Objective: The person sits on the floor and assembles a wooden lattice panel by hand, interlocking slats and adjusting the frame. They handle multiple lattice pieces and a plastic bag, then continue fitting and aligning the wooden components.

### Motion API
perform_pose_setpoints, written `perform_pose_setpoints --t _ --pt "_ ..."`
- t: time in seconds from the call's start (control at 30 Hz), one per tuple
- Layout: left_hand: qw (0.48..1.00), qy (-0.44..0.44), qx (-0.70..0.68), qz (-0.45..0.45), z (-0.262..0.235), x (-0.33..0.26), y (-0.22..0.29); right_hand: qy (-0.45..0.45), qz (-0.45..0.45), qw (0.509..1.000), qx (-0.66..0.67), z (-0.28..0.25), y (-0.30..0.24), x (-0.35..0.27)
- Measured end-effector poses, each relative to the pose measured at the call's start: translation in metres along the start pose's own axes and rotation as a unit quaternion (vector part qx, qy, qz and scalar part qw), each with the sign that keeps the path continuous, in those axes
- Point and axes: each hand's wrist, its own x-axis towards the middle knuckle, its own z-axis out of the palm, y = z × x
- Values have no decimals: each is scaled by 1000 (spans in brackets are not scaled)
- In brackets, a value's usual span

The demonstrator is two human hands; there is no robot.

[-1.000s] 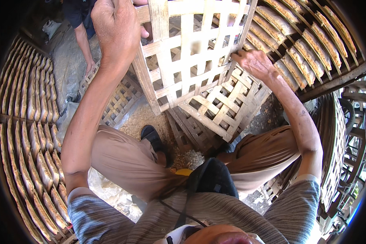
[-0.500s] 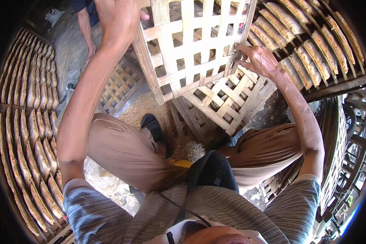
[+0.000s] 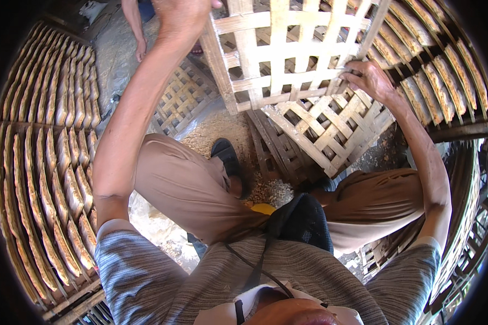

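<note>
I hold up a wood-framed tray of woven bamboo slats [image 3: 303, 54], tilted in front of me, its top running out of the picture. My left hand [image 3: 184, 15] is closed on its left side near the top edge of the view; most of those fingers are cut off or hidden. Pinched at the lower right of the frame, my right hand [image 3: 370, 79] has its fingers bent round the wood. Directly below the held tray, another woven tray [image 3: 331, 127] lies slanted on top of a stack of frames [image 3: 271, 149] between my feet.
Racks of slatted trays bearing pale, orange-edged slabs stand at left [image 3: 54, 162] and upper right [image 3: 434, 65]. Another lattice tray [image 3: 181, 97] lies on the floor, left of my foot. Shavings [image 3: 217, 130] cover the ground. A co-worker's hand [image 3: 141, 50] hangs at upper left.
The whole view has shifted, so most things appear further right and higher. The held tray has risen slightly against the stack below it. Both hands keep their hold.
</note>
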Motion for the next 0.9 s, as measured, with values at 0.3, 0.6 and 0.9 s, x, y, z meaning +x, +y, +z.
perform_pose_setpoints --t 0.3,0.6,0.9 --pt "998 -18 -50 43 11 2 -9 52 -47 979 -191 -8 -14 -9" --pt "976 -25 -83 198 29 16 -18 193 -261 927 -186 -10 -116 4" --pt "979 -78 -167 87 31 -11 29 176 -334 920 -101 5 -185 30"
